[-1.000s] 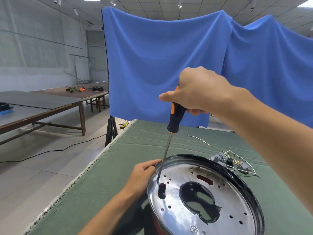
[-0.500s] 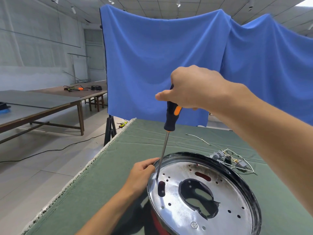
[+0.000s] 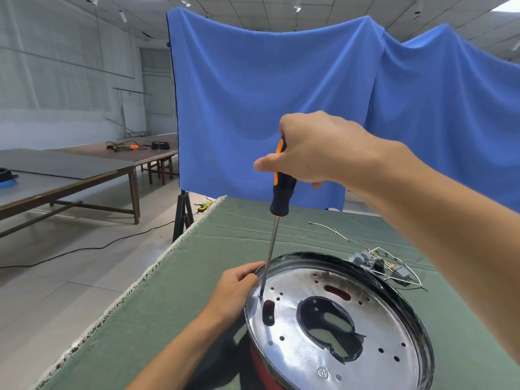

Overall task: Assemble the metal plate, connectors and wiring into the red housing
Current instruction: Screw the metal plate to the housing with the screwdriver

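A round shiny metal plate [image 3: 374, 330] with several holes and a large central cutout sits in the red housing [image 3: 260, 367], which has a black rim. My right hand [image 3: 312, 149] grips the black and orange handle of a screwdriver [image 3: 281, 192], held nearly upright. Its tip rests on the plate's left edge beside a slot. My left hand [image 3: 235, 288] holds the housing's left rim, fingers curled at the shaft's base. A bundle of grey connectors and white wiring [image 3: 385, 267] lies on the cloth behind the housing.
The green cloth-covered table [image 3: 174, 313] has its left edge close to my left arm. One loose white wire [image 3: 329, 229] lies further back. A blue curtain [image 3: 281, 94] hangs behind. Wooden tables [image 3: 70, 175] stand at left across the floor.
My right hand has turned the screwdriver handle, so its orange stripe faces a different way. The tip stays at the same spot on the plate. My left hand keeps its hold.
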The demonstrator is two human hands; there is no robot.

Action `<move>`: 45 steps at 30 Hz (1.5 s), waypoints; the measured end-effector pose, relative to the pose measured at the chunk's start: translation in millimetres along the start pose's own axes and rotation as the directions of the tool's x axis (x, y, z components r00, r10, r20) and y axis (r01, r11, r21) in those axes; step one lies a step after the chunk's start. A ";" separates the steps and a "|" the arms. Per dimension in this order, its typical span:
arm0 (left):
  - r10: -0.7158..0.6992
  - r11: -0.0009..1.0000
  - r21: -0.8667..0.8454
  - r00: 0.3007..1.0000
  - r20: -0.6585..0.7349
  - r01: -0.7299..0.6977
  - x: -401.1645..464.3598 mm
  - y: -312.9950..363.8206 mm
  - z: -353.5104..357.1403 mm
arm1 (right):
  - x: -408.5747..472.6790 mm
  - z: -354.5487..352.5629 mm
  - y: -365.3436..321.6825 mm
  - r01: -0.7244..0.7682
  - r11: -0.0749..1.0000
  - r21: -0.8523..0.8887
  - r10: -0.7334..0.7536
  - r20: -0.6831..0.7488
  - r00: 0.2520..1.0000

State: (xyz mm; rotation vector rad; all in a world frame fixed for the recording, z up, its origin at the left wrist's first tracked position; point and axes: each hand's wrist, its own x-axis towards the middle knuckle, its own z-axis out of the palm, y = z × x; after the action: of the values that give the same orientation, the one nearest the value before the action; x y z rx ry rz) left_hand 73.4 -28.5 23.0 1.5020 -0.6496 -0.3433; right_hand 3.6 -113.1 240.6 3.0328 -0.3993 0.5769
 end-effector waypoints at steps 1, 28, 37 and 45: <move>0.001 1.000 0.006 1.000 0.001 -0.001 0.1 -0.1 -0.4 | 0.3 0.5 -0.9 -0.001 0.999 0.055 -0.001 0.053 0.999; -0.022 0.999 -0.047 1.000 0.010 0.022 -1.0 -0.9 0.4 | -6.8 1.0 5.7 -0.008 0.997 0.082 0.010 -0.020 1.000; -0.013 1.000 -0.015 1.000 -0.004 0.013 0.7 -3.4 -0.2 | -9.3 -6.5 1.5 -0.001 1.000 0.001 0.001 0.001 1.000; -0.027 1.000 0.012 1.000 -0.007 0.027 1.5 -6.2 -1.5 | -11.2 -4.7 2.4 0.013 0.997 0.070 -0.013 0.004 1.000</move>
State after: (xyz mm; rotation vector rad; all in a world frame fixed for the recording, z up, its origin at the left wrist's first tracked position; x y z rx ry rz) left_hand 76.6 -28.5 17.3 1.5241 -0.6273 -0.3550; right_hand -8.8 -112.3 240.8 3.1014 -0.3664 0.5953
